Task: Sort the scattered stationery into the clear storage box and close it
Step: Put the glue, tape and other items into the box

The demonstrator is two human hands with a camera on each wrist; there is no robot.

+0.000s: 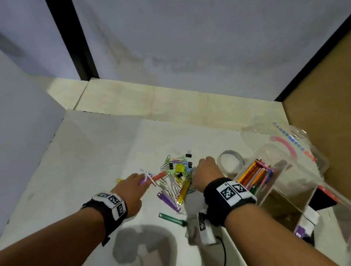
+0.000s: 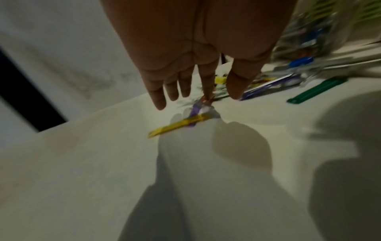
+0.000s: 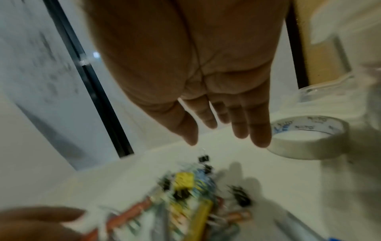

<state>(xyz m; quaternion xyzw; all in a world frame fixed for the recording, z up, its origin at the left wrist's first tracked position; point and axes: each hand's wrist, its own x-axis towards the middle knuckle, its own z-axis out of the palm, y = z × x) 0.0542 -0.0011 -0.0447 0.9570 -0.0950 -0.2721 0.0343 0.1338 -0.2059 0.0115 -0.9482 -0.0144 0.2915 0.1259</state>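
White table holds the mess. My left hand spreads flat, one finger touching a red-orange bar. Next sits the clip pile: light, stiff, slippery, so I judge pinching ends works best. My right hand hovers, fingers loose. Clear box waits open on the right.

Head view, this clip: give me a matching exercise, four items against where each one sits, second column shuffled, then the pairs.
Items:
1. bundle of coloured pencils
2. roll of white tape
3. green plastic slide clip
4. small black binder clip

Places:
A. alone on the table, nearest the person
B. far edge of the clip pile
C. inside the clear plastic storage box
D. flat on the table between the pile and the box

Pairs: 1-C, 2-D, 3-A, 4-B
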